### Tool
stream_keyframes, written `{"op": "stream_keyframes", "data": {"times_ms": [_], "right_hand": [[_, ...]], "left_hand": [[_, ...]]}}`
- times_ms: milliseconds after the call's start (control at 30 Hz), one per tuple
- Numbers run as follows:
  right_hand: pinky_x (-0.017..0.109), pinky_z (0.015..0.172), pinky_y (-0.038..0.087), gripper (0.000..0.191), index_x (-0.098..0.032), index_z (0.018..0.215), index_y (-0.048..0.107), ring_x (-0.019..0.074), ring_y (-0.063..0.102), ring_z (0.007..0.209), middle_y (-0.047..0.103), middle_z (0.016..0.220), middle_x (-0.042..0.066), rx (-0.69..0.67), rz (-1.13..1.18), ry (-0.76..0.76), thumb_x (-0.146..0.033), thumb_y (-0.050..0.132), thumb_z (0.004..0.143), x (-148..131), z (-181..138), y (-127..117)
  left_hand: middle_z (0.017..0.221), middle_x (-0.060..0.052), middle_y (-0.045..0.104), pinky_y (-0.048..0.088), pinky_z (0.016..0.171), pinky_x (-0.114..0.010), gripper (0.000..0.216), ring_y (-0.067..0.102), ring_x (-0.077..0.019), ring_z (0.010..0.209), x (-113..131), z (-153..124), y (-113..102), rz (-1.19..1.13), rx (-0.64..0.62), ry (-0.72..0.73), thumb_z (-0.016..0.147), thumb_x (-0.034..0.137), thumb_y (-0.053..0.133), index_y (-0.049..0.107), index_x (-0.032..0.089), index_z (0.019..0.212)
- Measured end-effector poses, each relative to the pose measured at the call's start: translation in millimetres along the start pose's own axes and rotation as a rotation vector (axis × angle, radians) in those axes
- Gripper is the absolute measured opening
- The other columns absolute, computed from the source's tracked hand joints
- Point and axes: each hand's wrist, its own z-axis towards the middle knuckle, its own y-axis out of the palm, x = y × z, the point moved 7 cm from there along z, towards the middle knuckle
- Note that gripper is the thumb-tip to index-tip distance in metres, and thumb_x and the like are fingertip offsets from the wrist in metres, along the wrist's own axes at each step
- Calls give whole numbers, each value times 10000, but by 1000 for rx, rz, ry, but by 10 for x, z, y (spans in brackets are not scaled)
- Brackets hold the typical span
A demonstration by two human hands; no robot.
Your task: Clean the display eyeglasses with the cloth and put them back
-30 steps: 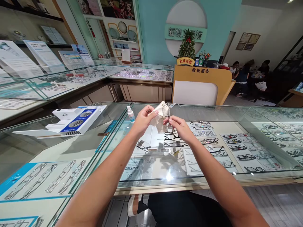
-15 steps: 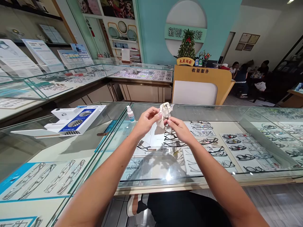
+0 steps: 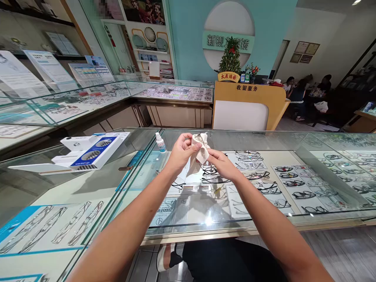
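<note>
My left hand (image 3: 182, 152) is closed, pinching a cream cleaning cloth (image 3: 202, 152) between thumb and fingers above the glass counter. The cloth is folded around a pair of eyeglasses (image 3: 200, 135), whose thin dark rim shows at the top; most of the frame is hidden. At the cloth's right side, my right hand (image 3: 221, 161) is closed with its fingertips on the glasses, partly covered by the cloth. A small white spray bottle (image 3: 160, 143) with a blue label stands upright on the counter, left of my left hand.
The glass display counter (image 3: 182, 231) holds rows of eyeglasses (image 3: 294, 183) under its top. An opened white and blue box (image 3: 96, 152) sits at the left. Further back stand more showcases (image 3: 176, 102) and a yellow service desk (image 3: 249, 88); several people sit at the far right.
The cloth has been folded over the glasses, so the lens and rim seen before are mostly covered. Both hands have shifted slightly, the left staying at the cloth's left side.
</note>
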Motion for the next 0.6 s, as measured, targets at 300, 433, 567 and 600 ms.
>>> {"op": "stream_keyframes", "data": {"times_ms": [300,433,567,600], "right_hand": [[323,822,417,514,-194,928,779,185,503,849,643,890,28,-45,36,31,-707,758,948,16,-13,17],[322,814,419,511,-196,946,774,185,514,847,642,882,21,-24,42,69,-706,787,919,69,-9,-4],[321,815,422,539,-200,951,768,182,510,852,636,891,17,4,66,76,-738,773,911,83,-8,-30],[321,813,421,538,-200,943,766,180,510,848,634,888,15,3,67,77,-736,776,908,79,-10,-30]], "left_hand": [[773,-9,700,510,598,-275,721,654,-153,649,-91,-73,77,52,-181,-148,714,747,989,676,157,985],[806,-26,735,514,598,-281,729,678,-170,649,-129,-105,129,-10,-249,-184,776,715,972,651,159,1120],[856,-35,754,565,650,-286,654,691,-161,684,-128,-109,144,-105,-256,-166,820,607,989,674,143,1156],[864,-39,760,573,657,-287,631,697,-162,688,-127,-108,142,-120,-253,-160,825,580,994,684,140,1155]]}}
